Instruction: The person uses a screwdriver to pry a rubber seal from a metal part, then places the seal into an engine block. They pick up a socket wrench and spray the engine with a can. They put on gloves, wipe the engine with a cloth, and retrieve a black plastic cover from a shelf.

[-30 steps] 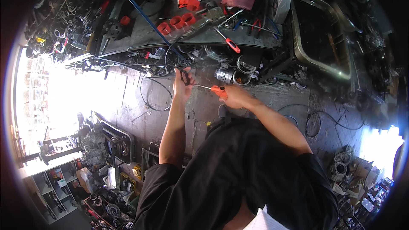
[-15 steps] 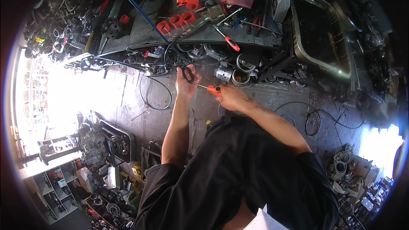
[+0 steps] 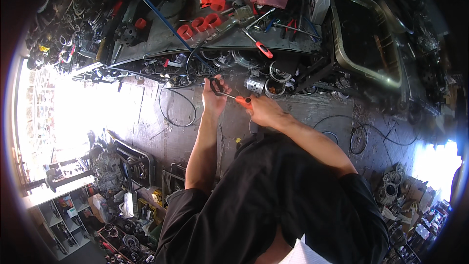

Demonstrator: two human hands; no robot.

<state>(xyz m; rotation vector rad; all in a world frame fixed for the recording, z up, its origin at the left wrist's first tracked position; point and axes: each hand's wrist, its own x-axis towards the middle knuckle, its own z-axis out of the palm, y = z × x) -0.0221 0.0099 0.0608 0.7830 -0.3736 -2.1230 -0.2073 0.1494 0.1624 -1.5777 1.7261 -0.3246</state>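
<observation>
Black cloth of our own shirt (image 3: 273, 200) is filling the near field, and from it both bare forearms are reaching forward over the stained concrete floor (image 3: 161, 132). We are closing the left hand (image 3: 214, 99) around a small dark part (image 3: 215, 86), fingers curled tight on it, with a thin black cable (image 3: 178, 110) looping away from that spot across the floor. We are gripping the orange handle of a screwdriver (image 3: 237, 99) in the right hand (image 3: 261, 111), fist shut on it, the thin shaft pointing left so its tip is meeting the dark part held in the left hand. Judging from this, we are in the middle of working a fastener or prying at that part; whether the tip is seated we cannot tell, it is too small. The next move is probably calling for a steady left grip while the right wrist is turning, keeping the shaft in line so it is not slipping toward the left fingers. Just beyond the hands, round metal bearings (image 3: 273, 76) are lying under the bench edge. Farther on, the workbench (image 3: 146, 49) is carrying red caps (image 3: 200, 24), a second red-handled screwdriver (image 3: 256, 44), and a large dark metal pan (image 3: 364, 34).
</observation>
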